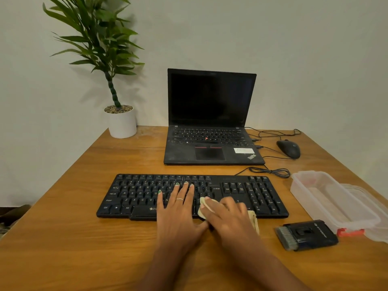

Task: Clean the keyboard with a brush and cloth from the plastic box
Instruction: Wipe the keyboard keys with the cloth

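While left hand [178, 208] lies flat, right hand [227, 215] clutches cloth [202, 208].

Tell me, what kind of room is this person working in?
Probably a home or small office desk against a plain wall. An open ThinkPad laptop with a wired mouse, a separate black keyboard and a potted plant share the wooden table.

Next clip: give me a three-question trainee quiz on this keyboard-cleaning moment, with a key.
1. True or false: the brush is in a hand.
2. Which hand presses the cloth on the keyboard: A left, B right?
3. The plastic box is ____ (open/closed).

Key: 1 false, it lies on the table; 2 B, the right hand, while the left hand rests flat on the keys; 3 open.
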